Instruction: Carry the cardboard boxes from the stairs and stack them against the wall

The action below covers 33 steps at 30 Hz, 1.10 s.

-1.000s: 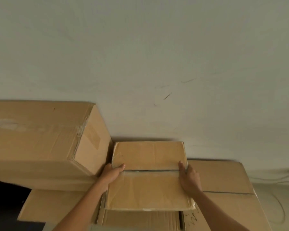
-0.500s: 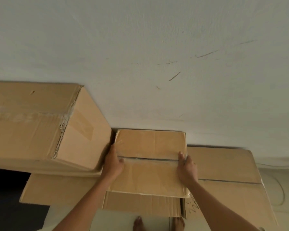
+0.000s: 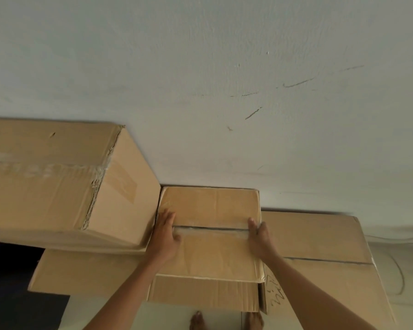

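Holding small box [image 3: 212, 206] on lower box [image 3: 200, 294] at the wall [image 3: 200, 91], with left hand [image 3: 163, 239] flat on top, grip wide, right hand [image 3: 261, 239] grip clasping its right edge.

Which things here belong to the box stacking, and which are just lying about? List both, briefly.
Job:
- small box, left hand flat on top, right hand gripping its right edge
- big box beside it
- box beneath
- right-hand box
- wall

Lying about:
- cable on the floor, right
- dark floor patch, left
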Each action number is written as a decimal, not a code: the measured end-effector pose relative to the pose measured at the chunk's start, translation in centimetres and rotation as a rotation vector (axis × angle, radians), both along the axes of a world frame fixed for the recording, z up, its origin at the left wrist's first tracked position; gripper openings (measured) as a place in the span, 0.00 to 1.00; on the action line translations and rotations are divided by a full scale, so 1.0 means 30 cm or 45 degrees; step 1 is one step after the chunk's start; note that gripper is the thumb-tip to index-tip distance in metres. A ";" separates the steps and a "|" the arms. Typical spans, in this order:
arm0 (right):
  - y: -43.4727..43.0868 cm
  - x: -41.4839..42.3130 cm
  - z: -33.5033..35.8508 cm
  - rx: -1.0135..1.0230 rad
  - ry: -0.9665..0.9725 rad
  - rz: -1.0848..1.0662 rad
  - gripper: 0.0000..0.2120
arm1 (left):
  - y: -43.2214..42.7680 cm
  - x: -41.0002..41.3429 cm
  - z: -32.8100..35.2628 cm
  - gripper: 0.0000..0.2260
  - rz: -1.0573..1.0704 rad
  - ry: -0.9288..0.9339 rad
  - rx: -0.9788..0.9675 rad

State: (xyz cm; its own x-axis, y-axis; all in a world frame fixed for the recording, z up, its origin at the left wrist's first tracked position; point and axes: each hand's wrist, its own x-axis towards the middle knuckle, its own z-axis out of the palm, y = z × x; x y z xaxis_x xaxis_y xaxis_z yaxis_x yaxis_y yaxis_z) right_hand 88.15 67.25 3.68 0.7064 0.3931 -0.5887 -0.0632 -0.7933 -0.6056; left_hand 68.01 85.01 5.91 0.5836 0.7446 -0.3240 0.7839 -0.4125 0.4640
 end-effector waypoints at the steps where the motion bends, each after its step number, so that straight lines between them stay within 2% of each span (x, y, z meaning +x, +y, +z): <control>1: 0.001 0.007 0.011 -0.023 0.025 0.019 0.28 | -0.005 0.001 0.006 0.30 -0.002 0.006 -0.006; 5: 0.016 -0.002 0.080 -0.071 0.036 0.089 0.27 | -0.015 0.000 0.047 0.27 -0.022 0.015 -0.002; 8: 0.018 -0.025 0.143 -0.075 -0.029 0.144 0.30 | -0.014 -0.014 0.107 0.25 -0.030 0.008 -0.035; 15: 0.046 -0.005 0.353 -0.241 -0.307 0.540 0.31 | -0.030 -0.040 0.295 0.20 0.028 -0.081 -0.096; 19: 0.095 -0.016 0.455 -0.203 -0.450 0.741 0.32 | -0.090 -0.075 0.387 0.21 0.081 -0.135 -0.159; 22: 0.120 -0.060 0.532 -0.163 -0.471 0.963 0.31 | -0.164 -0.123 0.457 0.19 0.193 -0.194 -0.138; 27: 0.148 -0.184 0.676 -0.117 -0.557 1.349 0.34 | -0.290 -0.264 0.578 0.19 0.433 -0.202 -0.024; 33: 0.173 -0.453 0.822 -0.107 -0.635 1.822 0.30 | -0.470 -0.572 0.692 0.22 0.778 -0.227 0.012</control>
State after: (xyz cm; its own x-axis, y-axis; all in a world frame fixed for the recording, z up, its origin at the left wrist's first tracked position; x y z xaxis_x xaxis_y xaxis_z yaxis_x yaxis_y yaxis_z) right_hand 74.56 72.43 28.34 -0.1013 0.8786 -0.4667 0.9584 -0.0397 -0.2827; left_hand 50.86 70.90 26.65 0.0967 0.9627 -0.2528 0.7900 0.0802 0.6079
